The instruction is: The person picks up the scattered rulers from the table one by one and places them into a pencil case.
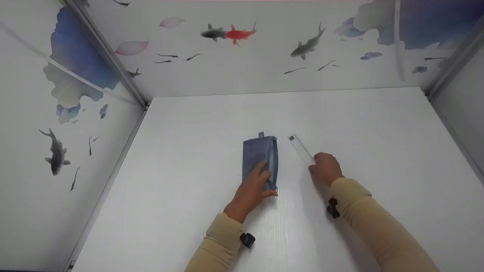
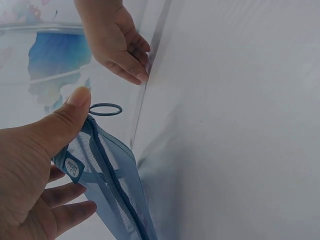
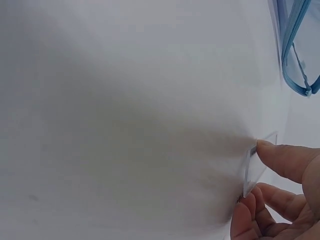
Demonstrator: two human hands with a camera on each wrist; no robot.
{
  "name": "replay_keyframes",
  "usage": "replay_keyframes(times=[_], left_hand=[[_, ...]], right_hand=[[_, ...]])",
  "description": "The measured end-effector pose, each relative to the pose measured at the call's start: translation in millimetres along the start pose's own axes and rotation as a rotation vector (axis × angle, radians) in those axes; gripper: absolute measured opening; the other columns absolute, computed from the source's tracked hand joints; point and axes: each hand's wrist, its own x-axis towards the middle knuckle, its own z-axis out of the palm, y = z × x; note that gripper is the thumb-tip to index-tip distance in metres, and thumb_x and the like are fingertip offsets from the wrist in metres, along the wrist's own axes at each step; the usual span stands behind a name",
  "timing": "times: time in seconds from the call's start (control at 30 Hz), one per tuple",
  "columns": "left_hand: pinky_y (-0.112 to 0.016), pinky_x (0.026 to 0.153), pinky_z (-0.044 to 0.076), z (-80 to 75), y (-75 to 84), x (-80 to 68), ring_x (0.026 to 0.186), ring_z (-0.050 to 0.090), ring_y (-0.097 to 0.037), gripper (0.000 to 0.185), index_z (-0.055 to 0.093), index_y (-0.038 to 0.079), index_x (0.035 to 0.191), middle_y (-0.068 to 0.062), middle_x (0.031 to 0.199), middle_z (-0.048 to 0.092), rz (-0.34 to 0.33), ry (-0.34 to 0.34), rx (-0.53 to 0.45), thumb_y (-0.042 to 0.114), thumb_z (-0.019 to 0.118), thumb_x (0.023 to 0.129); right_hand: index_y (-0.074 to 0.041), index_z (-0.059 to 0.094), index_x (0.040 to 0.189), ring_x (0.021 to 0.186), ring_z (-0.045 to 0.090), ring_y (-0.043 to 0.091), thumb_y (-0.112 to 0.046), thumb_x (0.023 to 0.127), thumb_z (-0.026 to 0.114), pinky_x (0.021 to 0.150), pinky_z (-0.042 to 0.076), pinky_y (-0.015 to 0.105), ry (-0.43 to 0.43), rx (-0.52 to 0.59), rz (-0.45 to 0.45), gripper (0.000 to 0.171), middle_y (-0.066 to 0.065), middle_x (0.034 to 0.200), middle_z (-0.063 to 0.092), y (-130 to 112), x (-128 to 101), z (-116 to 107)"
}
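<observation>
Nearest the head camera, two arms in tan sleeves (image 1: 378,223) reach forward over a white table (image 1: 378,124). A small black clip sits at each wrist.

The left hand (image 1: 251,189) rests on the near end of a blue pouch (image 1: 261,156) that lies flat near the middle of the table, its long side running away from the viewer. The fingers lie on top of the fabric and the thumb presses against the pouch's right edge. In the left wrist view, the thumb (image 2: 55,130) and the curled fingers (image 2: 65,200) pinch the pouch's near corner, beside a small fabric tag. The pouch is made of blue mesh with darker trim, and a blue ring (image 2: 105,109) shows just past the thumb tip.

Just right of the pouch, without touching it, the right hand (image 1: 325,168) grips the near end of a clear ruler (image 1: 300,149). The ruler lies on the table and points away and slightly left. In the right wrist view, the thumb (image 3: 287,160) and the bent fingers (image 3: 250,215) close around the ruler's transparent end, held on edge against the tabletop.

Beyond the hands, the table runs to white walls painted with grey fish, one red fish (image 1: 238,34), pink petals and blue washes (image 1: 79,56). Metal strips mark the corners.
</observation>
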Motion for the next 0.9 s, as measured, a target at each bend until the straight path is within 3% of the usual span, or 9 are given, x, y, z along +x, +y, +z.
replay_keyframes(times=[0.17,0.5,0.7,0.9], left_hand=[[-0.034,0.093,0.049,-0.2,0.0,-0.4,0.13,0.047,-0.029,0.049,0.056,0.013,0.112,-0.011,0.152,0.035,-0.007,-0.007,-0.005,0.036,0.08,0.076],[-0.033,0.088,0.051,0.8,-0.1,-0.7,0.13,0.048,-0.028,0.047,0.055,0.014,0.109,-0.01,0.153,0.034,-0.014,-0.013,-0.008,0.036,0.08,0.076],[-0.033,0.085,0.052,0.4,0.4,-1.4,0.129,0.049,-0.028,0.046,0.054,0.015,0.109,-0.01,0.153,0.034,-0.021,-0.013,-0.015,0.036,0.079,0.076],[-0.033,0.093,0.05,-0.9,1.5,-0.1,0.13,0.047,-0.028,0.048,0.056,0.013,0.109,-0.012,0.152,0.035,-0.005,-0.014,-0.006,0.035,0.08,0.075]], right_hand=[[0.016,0.051,0.125,0.121,0.049,0.047,-0.007,0.088,0.062,0.103,0.036,0.054,0.001,0.027,0.006,0.045,0.033,0.126,0.054,0.2,0.8,0.1],[0.014,0.051,0.126,0.102,0.056,0.037,-0.004,0.088,0.064,0.092,0.045,0.05,0.007,0.115,0.034,0.044,0.029,0.113,0.059,2.6,2.8,3.0],[0.013,0.053,0.125,0.103,0.055,0.037,-0.002,0.088,0.062,0.092,0.044,0.049,0.01,0.133,0.039,0.041,0.028,0.113,0.058,1.8,2.5,3.1],[0.009,0.051,0.129,0.106,0.053,0.035,-0.003,0.092,0.055,0.094,0.043,0.048,-0.022,0.189,0.116,0.039,0.026,0.119,0.055,-0.9,3.4,0.9]])
